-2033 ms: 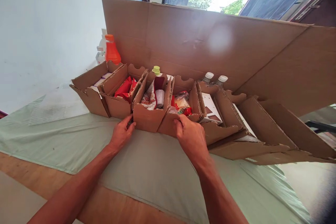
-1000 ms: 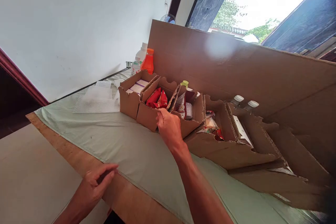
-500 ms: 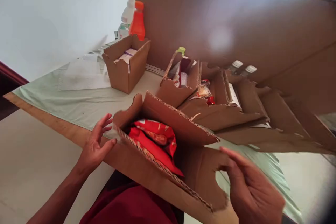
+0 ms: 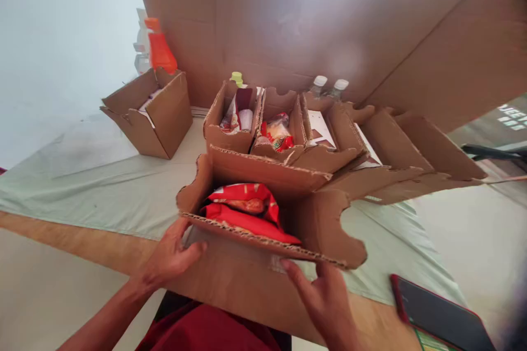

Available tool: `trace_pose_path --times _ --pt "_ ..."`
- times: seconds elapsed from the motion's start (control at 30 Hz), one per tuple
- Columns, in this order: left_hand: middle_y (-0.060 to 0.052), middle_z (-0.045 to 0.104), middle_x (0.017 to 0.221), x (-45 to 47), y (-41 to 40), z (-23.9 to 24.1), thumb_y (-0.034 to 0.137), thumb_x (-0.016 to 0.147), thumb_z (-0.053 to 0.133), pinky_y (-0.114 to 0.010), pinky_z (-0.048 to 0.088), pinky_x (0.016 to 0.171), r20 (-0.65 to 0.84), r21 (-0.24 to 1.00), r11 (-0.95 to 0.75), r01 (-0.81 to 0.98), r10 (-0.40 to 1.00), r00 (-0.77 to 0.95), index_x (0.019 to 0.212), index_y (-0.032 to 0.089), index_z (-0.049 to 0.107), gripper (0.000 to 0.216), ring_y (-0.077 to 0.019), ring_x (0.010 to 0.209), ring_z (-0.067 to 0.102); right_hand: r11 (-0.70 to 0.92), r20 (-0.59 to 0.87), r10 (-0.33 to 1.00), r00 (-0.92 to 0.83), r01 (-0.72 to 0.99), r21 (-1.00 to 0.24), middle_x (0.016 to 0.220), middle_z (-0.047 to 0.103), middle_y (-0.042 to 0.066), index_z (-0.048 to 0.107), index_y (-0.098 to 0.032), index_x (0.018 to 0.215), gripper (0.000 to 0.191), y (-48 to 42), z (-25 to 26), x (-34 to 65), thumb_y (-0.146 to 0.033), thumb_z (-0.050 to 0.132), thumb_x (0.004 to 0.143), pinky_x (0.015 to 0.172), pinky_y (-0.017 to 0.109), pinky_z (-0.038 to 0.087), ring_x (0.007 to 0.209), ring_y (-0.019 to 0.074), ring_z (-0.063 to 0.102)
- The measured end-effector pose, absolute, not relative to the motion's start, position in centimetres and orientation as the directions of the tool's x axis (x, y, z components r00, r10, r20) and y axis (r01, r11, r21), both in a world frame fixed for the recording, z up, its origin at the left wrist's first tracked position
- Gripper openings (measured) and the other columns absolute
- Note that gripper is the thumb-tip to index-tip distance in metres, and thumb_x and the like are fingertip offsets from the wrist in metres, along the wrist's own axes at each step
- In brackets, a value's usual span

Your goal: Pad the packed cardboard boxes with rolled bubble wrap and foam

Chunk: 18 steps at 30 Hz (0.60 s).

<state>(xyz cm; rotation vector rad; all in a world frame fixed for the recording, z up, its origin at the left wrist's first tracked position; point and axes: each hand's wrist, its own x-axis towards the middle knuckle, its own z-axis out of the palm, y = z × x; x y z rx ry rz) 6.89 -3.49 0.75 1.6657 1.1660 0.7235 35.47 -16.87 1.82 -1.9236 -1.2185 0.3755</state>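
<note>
An open-topped cardboard box (image 4: 325,219) with cut-out ends is in front of me at the near edge of the table. Inside, toward its left, lie red snack packets (image 4: 247,211). My left hand (image 4: 175,258) is at the box's near left corner, thumb along the front wall and fingers partly hidden by the left end. At the near right, my right hand (image 4: 323,290) holds the box from below the rim, its thumb against the front wall and fingertips hidden.
Behind stands a row of cardboard bins, including one with a snack packet (image 4: 280,131). Another cardboard box (image 4: 173,115) is at left, by an orange bottle (image 4: 160,49). A phone (image 4: 442,312) lies at the right front. A tall cardboard panel (image 4: 267,22) closes the back.
My right hand has gone from the box's right end cut-out to its front wall. My left hand has come against the near left corner. The box is turned more square to me.
</note>
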Motion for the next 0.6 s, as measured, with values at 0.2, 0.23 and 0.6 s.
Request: trace_pose_path --times 0.2,0.23,0.6 --pt "-0.015 0.045 0.158 14.1 -1.3 0.0 0.036 0.080 0.067 -0.053 0.033 0.122 0.025 0.983 -0.119 0.140 0.842 0.538 0.146 0.019 0.044 0.072 -0.0358 0.146 0.043 -0.155 0.218 0.766 0.605 0.503 -0.850 0.108 0.072 0.011 0.061 -0.021 0.113 0.040 -15.0 1.9 40.7 -0.052 0.066 0.088 0.075 0.038 0.058 0.090 0.0257 0.072" --pt "-0.015 0.043 0.160 14.3 -1.4 -0.3 0.037 0.082 0.066 -0.054 0.033 0.123 0.010 0.983 -0.103 0.152 0.857 0.515 0.149 0.019 0.040 0.074 -0.0357 0.146 0.043 -0.161 0.190 0.774 0.604 0.477 -0.864 0.114 0.070 0.011 0.060 -0.021 0.117 0.041 -15.2 1.4 40.8 -0.051 0.065 0.088 0.076 0.037 0.058 0.092 0.0250 0.072" --pt "-0.011 0.039 0.164 15.0 -6.8 -3.1 0.032 0.087 0.064 -0.056 0.045 0.115 -0.019 0.971 -0.065 0.229 0.938 0.347 0.161 0.029 0.028 0.082 -0.0374 0.143 0.049 -0.341 -0.033 0.745 0.666 0.338 -0.877 0.113 0.071 0.013 0.058 -0.020 0.125 0.054 -16.9 -3.0 39.9 -0.058 0.062 0.088 0.075 0.036 0.058 0.094 0.0270 0.071"
